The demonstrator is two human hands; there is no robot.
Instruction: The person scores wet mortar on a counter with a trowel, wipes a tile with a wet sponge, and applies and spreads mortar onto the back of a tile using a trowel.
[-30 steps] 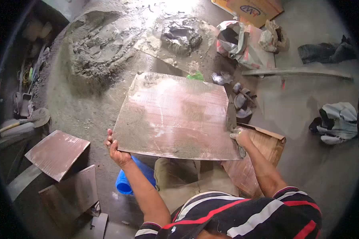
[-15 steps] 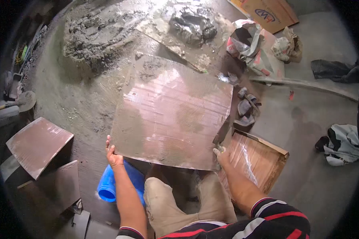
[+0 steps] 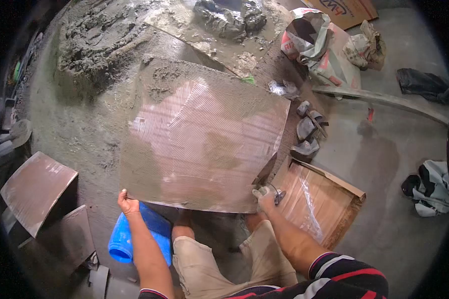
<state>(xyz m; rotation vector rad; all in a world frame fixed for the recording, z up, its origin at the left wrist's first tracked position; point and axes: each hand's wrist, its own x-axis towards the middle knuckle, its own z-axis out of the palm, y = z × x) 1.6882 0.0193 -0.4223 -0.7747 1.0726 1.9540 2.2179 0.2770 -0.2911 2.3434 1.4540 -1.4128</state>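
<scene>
A large square tile (image 3: 204, 144) lies before me, its ridged back face up and smeared with grey mortar. My left hand (image 3: 128, 203) is closed on its near left corner, thumb on top and the other fingers partly hidden. At the near right corner, my right hand (image 3: 264, 195) grips the edge with fingers curled. A small dark object (image 3: 280, 197) shows just beside that hand; its kind is unclear. Beneath my left forearm lies a blue plastic container (image 3: 142, 234) on its side. The tile's far edge is close to a mortar-covered board (image 3: 224, 57).
Wet mortar (image 3: 92, 50) is heaped at the far left. Two more tiles (image 3: 40, 192) lean at left. A flat cardboard box (image 3: 317, 202) lies at right, with sandals (image 3: 306, 128) beyond it. Torn cement bags (image 3: 329, 55) and a long curved strip (image 3: 384, 99) are farther right.
The tile has shifted left and slightly nearer in the view, both hands moving with it. My left hand's fingers show less now. The whole view has shifted somewhat too.
</scene>
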